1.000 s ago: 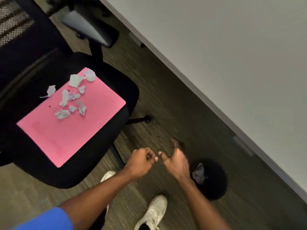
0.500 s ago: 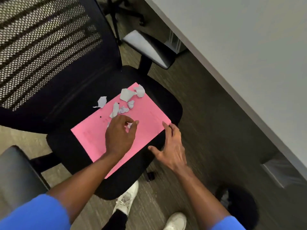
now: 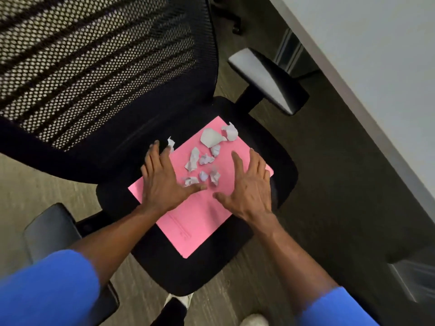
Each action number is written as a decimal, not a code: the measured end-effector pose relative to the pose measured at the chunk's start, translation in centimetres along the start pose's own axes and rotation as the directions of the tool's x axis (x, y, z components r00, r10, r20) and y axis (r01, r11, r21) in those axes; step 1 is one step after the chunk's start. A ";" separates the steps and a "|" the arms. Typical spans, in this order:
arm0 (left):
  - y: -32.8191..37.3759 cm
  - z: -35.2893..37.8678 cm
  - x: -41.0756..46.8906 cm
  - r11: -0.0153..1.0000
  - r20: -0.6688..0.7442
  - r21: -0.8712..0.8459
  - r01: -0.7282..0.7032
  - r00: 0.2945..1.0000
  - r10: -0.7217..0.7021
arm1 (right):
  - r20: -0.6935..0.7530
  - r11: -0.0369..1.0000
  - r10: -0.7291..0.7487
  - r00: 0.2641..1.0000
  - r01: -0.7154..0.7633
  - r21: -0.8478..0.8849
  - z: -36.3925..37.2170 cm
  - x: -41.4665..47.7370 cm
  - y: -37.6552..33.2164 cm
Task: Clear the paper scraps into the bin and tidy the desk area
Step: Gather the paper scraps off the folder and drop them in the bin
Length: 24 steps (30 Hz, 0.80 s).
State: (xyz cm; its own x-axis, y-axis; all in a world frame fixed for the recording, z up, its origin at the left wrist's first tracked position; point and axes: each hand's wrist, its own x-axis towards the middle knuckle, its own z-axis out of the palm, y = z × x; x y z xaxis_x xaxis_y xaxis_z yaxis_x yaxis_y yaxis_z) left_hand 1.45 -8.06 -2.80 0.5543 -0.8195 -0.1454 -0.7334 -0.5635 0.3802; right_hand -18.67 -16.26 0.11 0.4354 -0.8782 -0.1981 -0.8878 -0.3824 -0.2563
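A pink folder [image 3: 200, 215] lies flat on the black seat of an office chair [image 3: 164, 262]. Several pale torn paper scraps [image 3: 207, 156] are scattered over its far half, and one scrap [image 3: 171, 143] sits at the folder's left edge by my fingertips. My left hand [image 3: 162, 177] rests spread on the folder's left side, thumb near the lowest scraps. My right hand [image 3: 247, 187] lies spread on the right side. The scraps sit between both hands. Neither hand holds anything. The bin is out of view.
The chair's mesh backrest [image 3: 94, 67] rises at the left and its armrests [image 3: 268, 81] flank the seat. A pale desk top [image 3: 376, 78] runs along the right. Dark carpet [image 3: 329, 184] lies between chair and desk. My shoes show at the bottom edge.
My view swung from the floor bin up to the chair. Both hands moved from over the bin onto the folder and now lie spread either side of the scraps.
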 end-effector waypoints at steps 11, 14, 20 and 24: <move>-1.1 -0.2 3.3 0.976 0.152 -0.033 -0.215 0.964 0.217 | 0.177 0.960 -0.241 0.954 0.262 -0.102 -0.9 8.9 -1.6; -1.2 0.7 3.9 0.936 0.168 0.098 -0.338 0.933 0.319 | 0.232 0.919 -0.311 0.922 0.354 -0.173 -0.5 9.7 -1.5; -2.0 2.8 4.0 0.832 0.127 0.370 -0.414 0.910 0.396 | 0.249 0.882 -0.385 0.889 0.433 -0.183 1.4 9.2 -1.9; -2.2 3.2 4.1 0.786 0.106 0.442 -0.432 0.896 0.432 | 0.215 0.901 -0.351 0.911 0.391 -0.186 2.9 8.6 -2.7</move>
State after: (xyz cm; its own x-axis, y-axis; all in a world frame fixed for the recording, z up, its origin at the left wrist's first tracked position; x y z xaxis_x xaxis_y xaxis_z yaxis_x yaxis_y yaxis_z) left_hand 4.06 -10.48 -7.19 0.1378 -0.9885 -0.0625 -0.9899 -0.1353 -0.0416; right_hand -12.14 -21.92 -3.64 0.7408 -0.6039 -0.2942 -0.6574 -0.7417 -0.1327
